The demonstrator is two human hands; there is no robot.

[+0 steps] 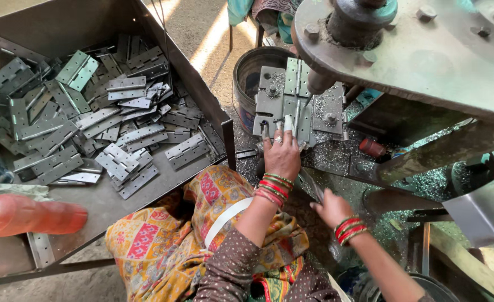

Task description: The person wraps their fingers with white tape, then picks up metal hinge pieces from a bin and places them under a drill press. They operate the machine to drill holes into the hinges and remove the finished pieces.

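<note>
Left hand [281, 154] reached forward, palm down, fingers extended and pressed on the near edge of an open steel hinge [295, 100] lying flat on the press bed [291, 106]; no closed grasp, more a flat hold with the fingertips. Red and green bangles sat on that wrist. Right hand [329, 207], nearer the body than the bed and to its right, was curled around the lower end of a dark metal lever [309, 184]; the fingers wrapped closed, though the grip itself was partly hidden by the back of the hand. The hinge lay spread open directly beneath the round ram [319, 81] of the press, its knuckle running away from the person. Metal filings [342, 159] lay scattered on and just to the right of the bed. Behind the bed stood a dark round bucket [252, 70], touching or nearly touching its far left corner. Well to the left of the bed, a large sheet-metal tray [107, 207] held a loose heap of hinges [90, 117], many lying open, some overlapping. At the tray's near left edge lay an orange plastic bottle [31, 215] on its side. The person's patterned cloth [202, 223] covered the lap, between tray and bed.
</note>
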